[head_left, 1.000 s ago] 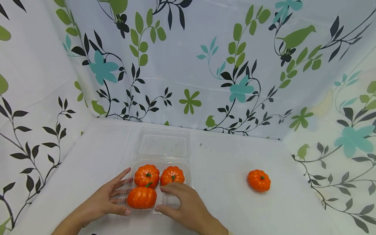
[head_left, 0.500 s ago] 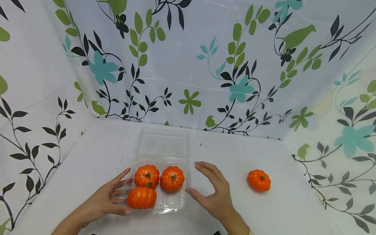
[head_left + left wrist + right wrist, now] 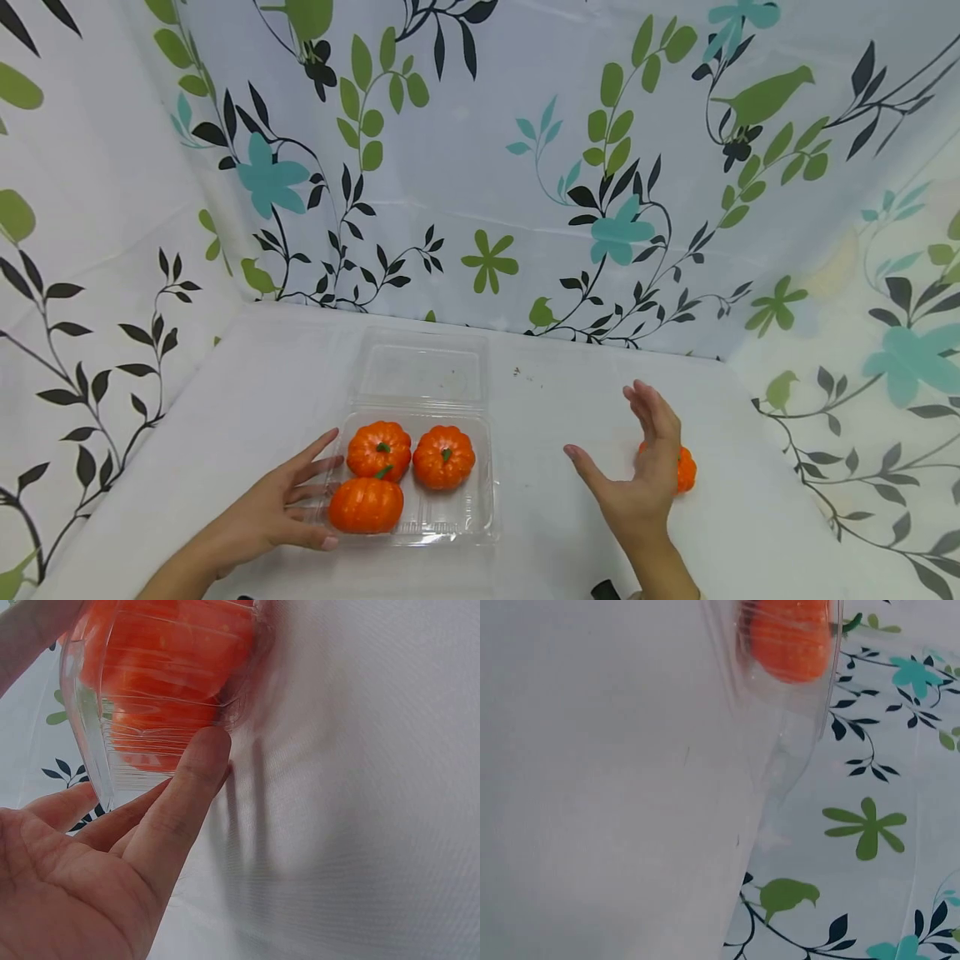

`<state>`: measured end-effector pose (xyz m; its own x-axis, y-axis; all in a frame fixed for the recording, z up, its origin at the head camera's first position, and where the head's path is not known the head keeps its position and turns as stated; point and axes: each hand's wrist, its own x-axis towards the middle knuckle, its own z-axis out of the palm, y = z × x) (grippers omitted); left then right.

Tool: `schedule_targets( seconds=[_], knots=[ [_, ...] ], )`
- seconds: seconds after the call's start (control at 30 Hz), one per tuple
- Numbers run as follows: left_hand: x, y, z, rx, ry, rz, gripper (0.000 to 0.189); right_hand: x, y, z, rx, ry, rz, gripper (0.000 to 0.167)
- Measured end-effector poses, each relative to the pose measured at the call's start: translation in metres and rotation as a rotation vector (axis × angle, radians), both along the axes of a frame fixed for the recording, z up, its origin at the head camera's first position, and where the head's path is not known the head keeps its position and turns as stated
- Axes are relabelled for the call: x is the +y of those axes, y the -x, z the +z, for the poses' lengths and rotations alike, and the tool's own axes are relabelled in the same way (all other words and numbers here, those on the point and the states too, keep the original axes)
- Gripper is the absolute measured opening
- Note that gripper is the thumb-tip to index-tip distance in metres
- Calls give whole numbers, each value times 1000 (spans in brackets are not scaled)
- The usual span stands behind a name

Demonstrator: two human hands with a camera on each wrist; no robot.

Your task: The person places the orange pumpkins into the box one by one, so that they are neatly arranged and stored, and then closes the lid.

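Three small orange pumpkins lie in a clear plastic clamshell container (image 3: 450, 521): one at the back left (image 3: 378, 450), one at the back right (image 3: 444, 458), and one tipped on its side at the front left (image 3: 366, 505). Along the container's left side rests my left hand (image 3: 262, 512), fingers spread; the left wrist view shows its fingertips (image 3: 206, 746) right at the ribbed wall. Farther right, my right hand (image 3: 637, 479) is held with thumb and fingers apart, nothing between them. It partly hides a fourth pumpkin (image 3: 687, 471) on the table.
The container's lid (image 3: 420, 371) is folded back flat behind it. White cloth covers the table (image 3: 540, 517), with a few dark specks (image 3: 517, 372) near the back. A leaf-patterned curtain (image 3: 487, 167) rises behind and at both sides.
My right hand has withdrawn from over the container, uncovering the back right pumpkin, and moved right to the lone pumpkin. My left hand has stayed at the container's side.
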<state>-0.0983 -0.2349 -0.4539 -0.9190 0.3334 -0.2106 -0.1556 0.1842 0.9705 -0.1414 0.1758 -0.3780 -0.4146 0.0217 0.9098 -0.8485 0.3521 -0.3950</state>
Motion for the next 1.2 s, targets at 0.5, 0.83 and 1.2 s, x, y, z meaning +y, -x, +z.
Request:
schedule_targets(
  seconds=[0.5, 0.83, 1.2],
  knots=[
    [1, 0, -1, -14, -3, 8, 120, 86, 11, -34, -274, -16, -257, 121],
    [2, 0, 0, -35, -1, 17, 121, 125, 20, -60, -747, 1, -430, 123],
    [3, -1, 2, -12, 27, 28, 122, 145, 20, -73, -1096, -14, -400, 125]
  ],
)
